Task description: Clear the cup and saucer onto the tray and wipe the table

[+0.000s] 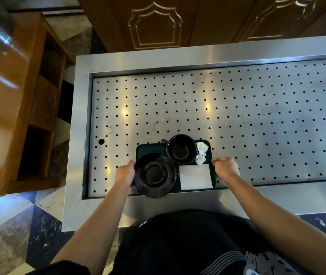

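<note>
**Loaded tray gripped at both short edges over a perforated steel surface**

A dark green rectangular plastic tray [150,148] is lying at the near edge of the perforated stainless-steel surface [237,116], and all positions below are being given relative to this tray. The left hand [125,173] is closing on the tray's left edge, beside the saucer's rim; the fingers are curling under and out of sight, so how tightly they are gripping cannot be told. The right hand [226,168] is wrapping the tray's right edge, its fingers [215,161] bent over the rim. Taking opposite edges is presumably keeping the load level.

The round black glazed saucer [155,174] is sitting on the tray's near-left part, its rim overhanging the tray's near and left sides. The black glazed cup [182,151] is standing upright and empty at the tray's far middle, apart from the saucer's well, its handle pointing far-left. A flat white square paper napkin [195,176] is occupying the tray's near-right corner, just beside the saucer, and crumpled white tissue pieces [200,153] are lying at the tray's far right, touching the cup's side. Keeping the crockery unstacked is likely lowering the chance of tipping.

Both task items are on the tray, so the clearing appears done. No cloth is being held. The overhanging saucer could slide if the tray is tilted.
</note>
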A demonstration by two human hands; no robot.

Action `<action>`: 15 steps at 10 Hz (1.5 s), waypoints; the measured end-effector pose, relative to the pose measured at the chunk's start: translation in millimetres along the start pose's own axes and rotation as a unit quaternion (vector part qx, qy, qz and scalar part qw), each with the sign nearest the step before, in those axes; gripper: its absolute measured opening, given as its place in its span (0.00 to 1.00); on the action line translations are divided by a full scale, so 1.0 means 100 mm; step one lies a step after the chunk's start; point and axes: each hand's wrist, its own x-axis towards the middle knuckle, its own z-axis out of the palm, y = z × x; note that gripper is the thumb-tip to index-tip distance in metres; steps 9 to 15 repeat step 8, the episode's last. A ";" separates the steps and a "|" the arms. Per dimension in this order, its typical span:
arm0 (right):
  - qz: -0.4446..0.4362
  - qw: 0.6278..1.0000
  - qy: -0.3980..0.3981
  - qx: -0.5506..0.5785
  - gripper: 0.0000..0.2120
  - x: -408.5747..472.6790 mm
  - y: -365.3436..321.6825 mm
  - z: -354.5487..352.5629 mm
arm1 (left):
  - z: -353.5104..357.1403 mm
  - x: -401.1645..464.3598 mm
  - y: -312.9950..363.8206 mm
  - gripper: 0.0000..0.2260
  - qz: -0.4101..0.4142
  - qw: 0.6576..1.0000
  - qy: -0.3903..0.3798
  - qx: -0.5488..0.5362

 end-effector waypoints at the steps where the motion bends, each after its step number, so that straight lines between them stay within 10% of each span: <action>1: -0.015 1.000 0.000 -0.002 0.11 -0.04 0.05 0.01 | -0.01 -0.04 -0.03 0.11 0.022 0.999 -0.001 0.025; 8: -0.231 0.938 0.048 -0.253 0.26 -0.69 0.88 0.10 | -0.31 -0.57 -0.90 0.13 0.356 0.888 0.053 0.288; 15: -0.231 0.938 0.048 -0.253 0.26 -0.69 0.88 0.10 | -0.31 -0.57 -0.90 0.13 0.356 0.888 0.053 0.288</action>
